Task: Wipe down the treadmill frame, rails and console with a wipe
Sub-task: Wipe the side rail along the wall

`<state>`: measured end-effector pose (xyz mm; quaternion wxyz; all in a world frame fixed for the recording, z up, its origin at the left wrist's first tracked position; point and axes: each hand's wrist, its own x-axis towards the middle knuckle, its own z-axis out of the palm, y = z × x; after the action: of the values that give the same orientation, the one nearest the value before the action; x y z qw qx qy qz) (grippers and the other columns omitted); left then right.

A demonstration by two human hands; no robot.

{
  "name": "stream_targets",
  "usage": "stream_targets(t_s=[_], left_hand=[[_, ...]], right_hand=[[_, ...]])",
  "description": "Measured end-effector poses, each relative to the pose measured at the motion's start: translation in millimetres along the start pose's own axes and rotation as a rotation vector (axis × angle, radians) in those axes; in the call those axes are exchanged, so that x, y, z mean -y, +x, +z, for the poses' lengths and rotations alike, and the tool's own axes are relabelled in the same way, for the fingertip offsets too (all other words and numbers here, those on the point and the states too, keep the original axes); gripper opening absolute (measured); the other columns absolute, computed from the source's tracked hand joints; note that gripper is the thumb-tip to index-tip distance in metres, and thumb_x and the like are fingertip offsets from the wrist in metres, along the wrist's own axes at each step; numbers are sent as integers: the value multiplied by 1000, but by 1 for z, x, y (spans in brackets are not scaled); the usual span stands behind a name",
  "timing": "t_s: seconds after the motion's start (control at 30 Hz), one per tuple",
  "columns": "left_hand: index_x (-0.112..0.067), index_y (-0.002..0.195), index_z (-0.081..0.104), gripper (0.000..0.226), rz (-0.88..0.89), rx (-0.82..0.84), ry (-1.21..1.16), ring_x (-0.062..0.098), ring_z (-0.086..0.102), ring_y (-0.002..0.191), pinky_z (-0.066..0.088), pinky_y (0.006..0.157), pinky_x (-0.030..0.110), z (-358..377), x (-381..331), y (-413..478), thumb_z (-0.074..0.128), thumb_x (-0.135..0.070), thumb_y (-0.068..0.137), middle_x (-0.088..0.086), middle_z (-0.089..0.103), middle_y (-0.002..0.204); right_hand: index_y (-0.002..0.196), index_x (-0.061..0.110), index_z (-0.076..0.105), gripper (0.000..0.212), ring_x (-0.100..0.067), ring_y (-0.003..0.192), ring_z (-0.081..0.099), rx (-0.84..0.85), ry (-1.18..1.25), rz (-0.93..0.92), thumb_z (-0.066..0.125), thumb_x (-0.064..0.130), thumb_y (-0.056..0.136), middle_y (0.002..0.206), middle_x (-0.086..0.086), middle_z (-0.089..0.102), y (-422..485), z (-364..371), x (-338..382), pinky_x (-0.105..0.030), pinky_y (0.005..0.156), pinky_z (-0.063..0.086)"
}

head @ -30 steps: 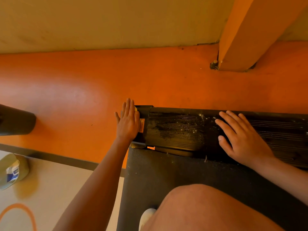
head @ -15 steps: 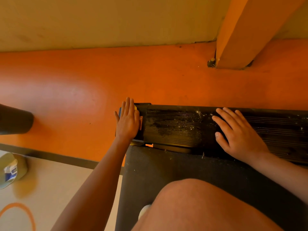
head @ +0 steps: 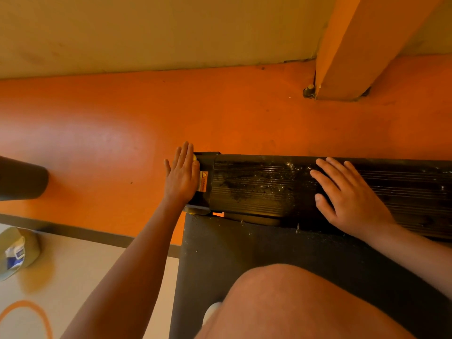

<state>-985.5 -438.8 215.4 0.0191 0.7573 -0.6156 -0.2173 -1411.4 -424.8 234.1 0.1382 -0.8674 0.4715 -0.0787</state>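
One knee (head: 293,302), bare, fills the near edge over the dark belt (head: 244,253). One white shoe (head: 211,311) tip shows just left of it. The belt's left edge runs straight up to the end of the rail (head: 256,189). Left of this edge lies pale floor with one orange ring mark (head: 27,311) and one tub (head: 17,252) with a blue and white label, near the left border. One grey stripe (head: 85,232) parts the pale floor from the orange floor (head: 122,118).

Two hands are on the treadmill. The left hand (head: 182,177) comes in from the lower left on a long arm. Its fingers are straight and together, and the palm presses flat against the outer face of the end cap (head: 208,162). The fingertips reach a little past the cap's far corner. One small yellow bit (head: 195,158) shows between fingers and cap; I cannot tell if it is the wipe, because the rest is hidden. One warning label (head: 203,181) sits on the cap, just beside this palm.

The right hand (head: 347,199) lies flat on the ribbed rail, fingers straight and spread, gripping nothing, well apart from the left hand. Between them the rail carries dark smears and pale specks.

Beyond the rail's far edge the orange floor spreads wide up to the wall (head: 146,28). One dark tube (head: 22,178) enters from the left border, apart from the left hand. One post (head: 347,45) stands far right at the wall, with one bolt (head: 308,90) at its foot.
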Motion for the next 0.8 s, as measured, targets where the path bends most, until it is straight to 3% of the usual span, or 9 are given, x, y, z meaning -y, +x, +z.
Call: stream_targets(t_s=[0.33,0.53,0.7,0.8], left_hand=[[-26,161,1,62,112,42,25,10,-13,155,-10,125,44,21,14,-78,5,-53,106,-11,-10,168],[-26,161,6,62,152,38,-27,9,-12,154,-8,125,39,7,-2,-46,7,-55,106,-12,-4,166],[-20,162,10,58,132,21,-162,17,1,156,-13,121,21,3,-10,-42,36,-18,110,-10,4,164],[-21,162,7,63,105,-28,-214,15,-1,157,-11,126,32,7,-7,-52,38,-11,107,-7,6,166]], right_hand=[[149,6,50,57,-32,153,28,-16,-9,-4,37,37,103,160,-17,38,0,1,0,-54,124,24],[149,6,49,57,-31,153,27,-16,-11,-8,37,37,103,161,-17,37,0,0,0,-53,125,22],[149,6,49,57,-31,153,27,-12,-12,-9,37,37,103,161,-17,37,0,1,1,-54,125,23],[149,7,49,58,-32,153,27,-13,-11,-9,35,38,103,161,-17,37,0,1,1,-54,124,24]])
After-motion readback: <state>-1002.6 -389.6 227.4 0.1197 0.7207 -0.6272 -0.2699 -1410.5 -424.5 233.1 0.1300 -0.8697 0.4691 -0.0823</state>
